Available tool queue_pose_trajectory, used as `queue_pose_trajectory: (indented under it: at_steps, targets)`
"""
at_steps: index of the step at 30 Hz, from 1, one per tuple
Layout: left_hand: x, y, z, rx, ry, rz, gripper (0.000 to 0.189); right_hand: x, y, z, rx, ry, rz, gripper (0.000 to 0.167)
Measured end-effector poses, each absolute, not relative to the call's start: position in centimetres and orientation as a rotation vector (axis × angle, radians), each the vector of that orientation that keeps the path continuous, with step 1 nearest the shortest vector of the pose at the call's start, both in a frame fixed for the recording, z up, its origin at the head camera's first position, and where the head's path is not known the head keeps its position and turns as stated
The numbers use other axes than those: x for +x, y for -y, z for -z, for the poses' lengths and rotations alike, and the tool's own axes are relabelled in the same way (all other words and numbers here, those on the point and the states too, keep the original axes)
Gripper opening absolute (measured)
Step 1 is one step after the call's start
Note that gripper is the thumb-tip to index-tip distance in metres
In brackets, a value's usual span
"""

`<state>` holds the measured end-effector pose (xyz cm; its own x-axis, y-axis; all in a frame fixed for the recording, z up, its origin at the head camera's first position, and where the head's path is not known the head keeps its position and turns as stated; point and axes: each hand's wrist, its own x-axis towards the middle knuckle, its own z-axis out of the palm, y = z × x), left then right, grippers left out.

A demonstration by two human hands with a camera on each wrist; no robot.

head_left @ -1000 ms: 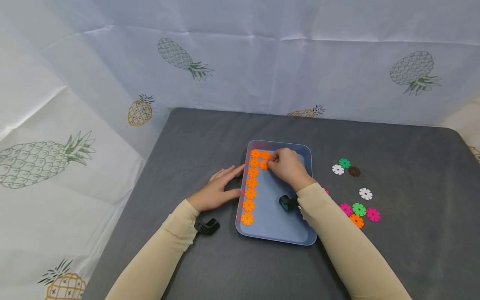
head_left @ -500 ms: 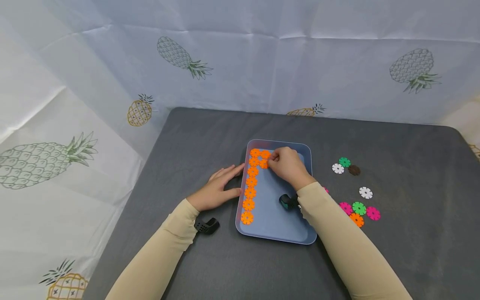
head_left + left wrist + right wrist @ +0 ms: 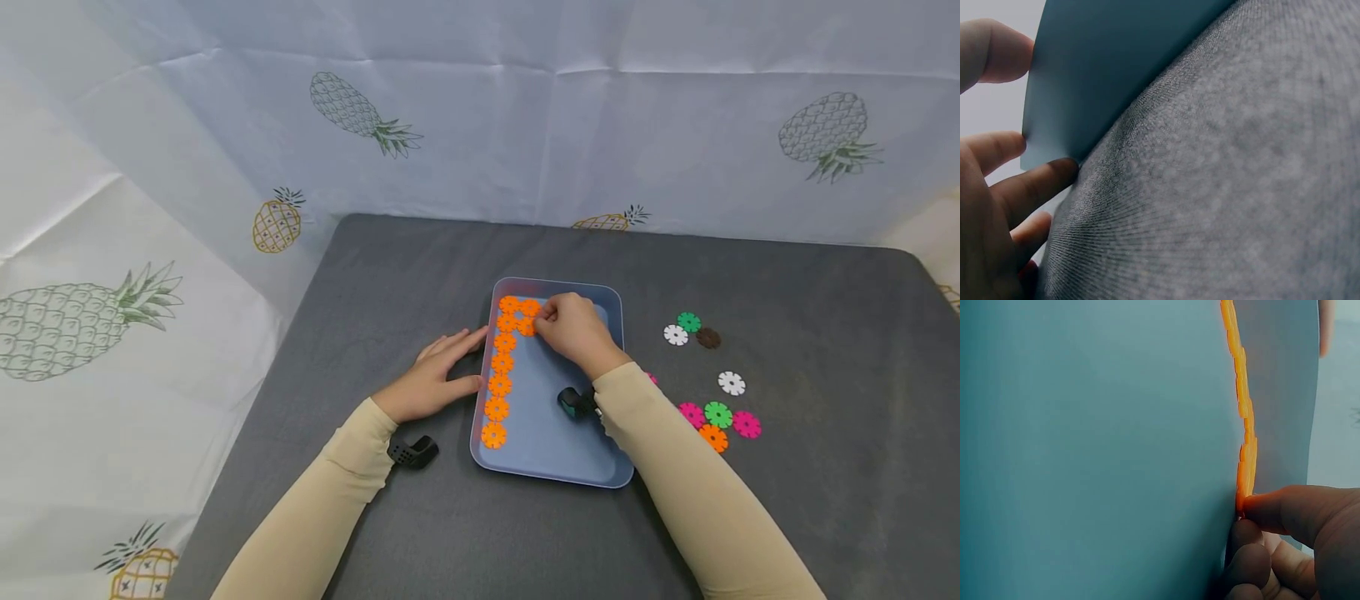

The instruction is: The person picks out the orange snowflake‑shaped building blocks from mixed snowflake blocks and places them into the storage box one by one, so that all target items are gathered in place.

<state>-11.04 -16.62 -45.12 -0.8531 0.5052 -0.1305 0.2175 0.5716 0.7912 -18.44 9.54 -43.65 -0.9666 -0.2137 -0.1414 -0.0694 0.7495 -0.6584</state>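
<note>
A shallow blue tray (image 3: pixel 555 450) lies on the table. Along its left side runs a column of several orange notched discs (image 3: pixel 500 384), flower-like, with two more beside the top end. My right hand (image 3: pixel 577 332) is inside the tray at those top discs. In the right wrist view its thumb (image 3: pixel 1272 509) and fingers pinch the edge of an orange disc (image 3: pixel 1244 481) close to the tray floor. My left hand (image 3: pixel 431 382) has its fingers spread against the tray's left side. The left wrist view shows its fingertips touching the outer tray wall (image 3: pixel 1104 69).
Right of the tray lie loose discs: a green one (image 3: pixel 688 322), a brown one (image 3: pixel 708 337), white ones (image 3: pixel 731 383), pink ones (image 3: pixel 746 424) and an orange one (image 3: pixel 713 437). The right forearm partly covers this group. A pineapple-print cloth (image 3: pixel 480 125) hangs behind the grey table (image 3: pixel 420 275).
</note>
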Motion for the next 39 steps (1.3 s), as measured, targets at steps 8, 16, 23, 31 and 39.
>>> queue_pose_trajectory:
  at_steps: [8,16,23,31,39]
  targets:
    - [-11.1,16.7,45.1,0.597,-2.473,-1.179,0.075,-18.4,-9.5,43.5,-0.24,-2.735,1.047,0.016]
    - [-11.1,16.9,45.2,0.591,-2.476,-1.179,0.075,-18.3,-9.4,43.4,-0.246,-2.723,1.094,0.016]
    - [-11.1,17.0,44.9,0.58,-2.467,-1.177,0.075,-18.4,-9.7,43.2,-0.213,-2.724,1.157,0.018]
    - [-11.3,16.8,44.9,0.587,-2.464,-1.152,0.077,-17.5,-10.6,42.0,-0.263,-2.693,1.199,0.018]
    - [-11.0,16.7,44.9,0.59,-2.451,-1.169,0.076,-15.7,-12.3,41.1,-0.251,-2.725,1.155,0.019]
